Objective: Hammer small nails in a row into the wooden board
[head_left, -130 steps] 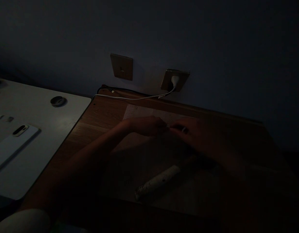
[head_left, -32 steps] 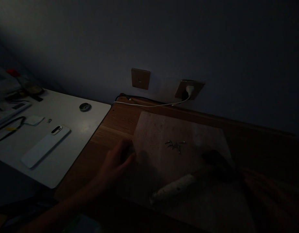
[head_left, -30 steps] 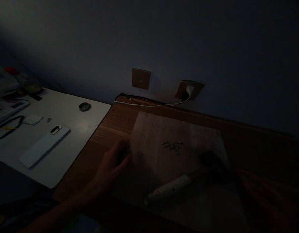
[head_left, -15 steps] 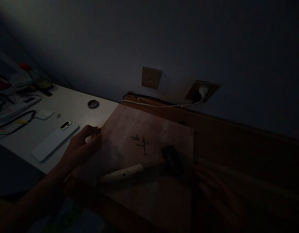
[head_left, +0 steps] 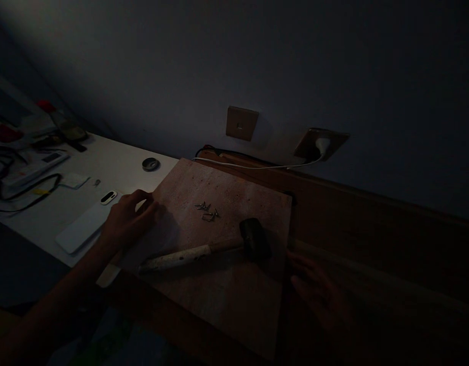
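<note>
a wooden board [head_left: 222, 287] is gripped at two opposite edges, so the load lies between the hands. the left edge is caught in the left hand [head_left: 130, 219], whose thumb and fingers are curled about it. at the right edge the right hand [head_left: 314, 284] is laid with its fingers stretched out and slightly parted; whether the board is truly pinched there cannot be told in the dark.

a hammer [head_left: 209, 249] is lying across the board between the grips, its pale handle pointed toward the left wrist and its black head brought near the right fingertips. ahead of the handle, between the hands and away from the near edge, small nails [head_left: 207, 207] are loosely heaped; they may be screws, the light being too poor to say.

the phone [head_left: 84, 226] is left just outside the left grip, on the white table [head_left: 122, 168], which is partly covered by the board's left side.

for good handling, the board is best held level and moved slowly, since the nails could easily be rolled and the hammer slid. as the heavy head is borne near the right grip, firmer support is probably needed there. the phone should be given room by the left knuckles.
</note>
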The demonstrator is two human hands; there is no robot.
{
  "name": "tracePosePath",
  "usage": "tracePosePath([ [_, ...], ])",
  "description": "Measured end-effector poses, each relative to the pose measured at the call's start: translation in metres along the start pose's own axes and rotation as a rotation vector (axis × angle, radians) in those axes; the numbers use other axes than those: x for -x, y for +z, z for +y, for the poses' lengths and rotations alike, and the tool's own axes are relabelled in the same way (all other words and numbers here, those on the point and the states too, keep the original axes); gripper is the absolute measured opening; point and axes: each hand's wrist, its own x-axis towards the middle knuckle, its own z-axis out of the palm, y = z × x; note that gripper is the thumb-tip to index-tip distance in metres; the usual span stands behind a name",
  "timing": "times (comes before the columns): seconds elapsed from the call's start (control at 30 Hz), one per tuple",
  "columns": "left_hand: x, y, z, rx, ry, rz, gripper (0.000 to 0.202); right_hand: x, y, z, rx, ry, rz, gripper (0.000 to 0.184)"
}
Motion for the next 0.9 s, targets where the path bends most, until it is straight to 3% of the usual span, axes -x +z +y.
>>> tracePosePath([
  [0.13,0.021,0.013,0.015,0.062,0.153,-0.031,0.042,0.002,-0.026,0.01,0.14,0.022,0.162,0.055],
  [0.27,0.055,0.029,0.043,0.192,0.375,-0.178,0.03,0.009,-0.075,0.024,0.287,0.087,0.37,0.057],
  [0.4,0.081,0.043,0.073,0.225,0.554,-0.403,0.021,0.019,-0.124,0.039,0.415,0.191,0.538,0.043],
  [0.5,0.082,0.053,0.089,0.141,0.678,-0.436,0.017,0.026,-0.143,0.043,0.424,0.178,0.59,0.034],
  [0.6,0.071,0.06,0.1,0.032,0.788,-0.356,0.015,0.036,-0.143,0.041,0.451,0.22,0.662,0.043],
  [0.73,0.06,0.071,0.11,-0.025,0.946,-0.253,0.017,0.057,-0.123,0.04,0.449,0.297,0.834,0.061],
  [0.8,0.058,0.079,0.114,-0.006,1.032,-0.236,0.02,0.067,-0.107,0.043,0.442,0.283,0.702,0.063],
  [0.9,0.058,0.095,0.125,-0.028,1.172,-0.273,0.024,0.073,-0.081,0.048,0.454,0.145,0.436,0.062],
])
